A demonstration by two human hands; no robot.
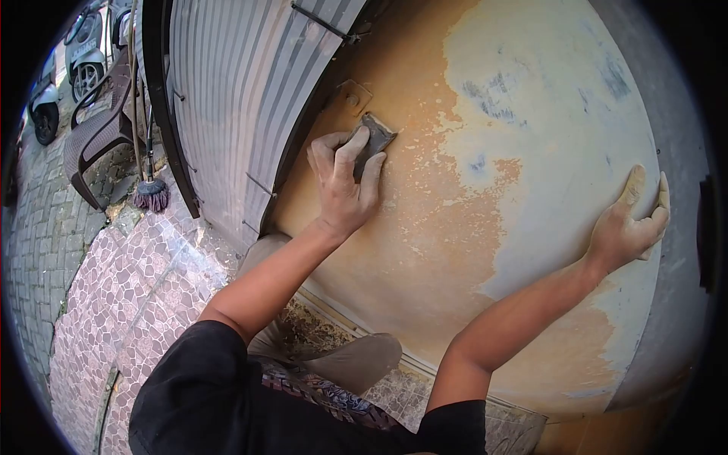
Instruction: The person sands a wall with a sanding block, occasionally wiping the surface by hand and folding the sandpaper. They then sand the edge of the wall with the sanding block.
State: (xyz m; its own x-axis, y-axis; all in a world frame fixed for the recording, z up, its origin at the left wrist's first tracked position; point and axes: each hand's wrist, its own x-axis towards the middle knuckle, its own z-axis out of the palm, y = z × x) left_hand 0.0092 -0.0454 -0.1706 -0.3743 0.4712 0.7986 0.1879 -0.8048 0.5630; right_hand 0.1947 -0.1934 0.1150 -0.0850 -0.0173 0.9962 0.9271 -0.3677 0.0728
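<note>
My left hand (345, 182) pinches a dark grey piece (374, 145) that looks like folded sandpaper. The piece lies against the curved panel (447, 227), near its upper left part. Bare orange-tan patches and pale whitish filler cover the panel's face, with a few grey-blue smudges in the pale part. At the right edge of the panel, my right hand (628, 221) is closed round the rim, its thumb up along the face. Pale dust coats the fingers of both hands.
A striped corrugated sheet (243, 91) with ties stands left of the panel. Further left are a brown plastic chair (102, 125), a mop (152, 193) and parked scooters (83, 53). Patterned tiles (114, 303) cover the floor. My knee (364, 360) is below the panel.
</note>
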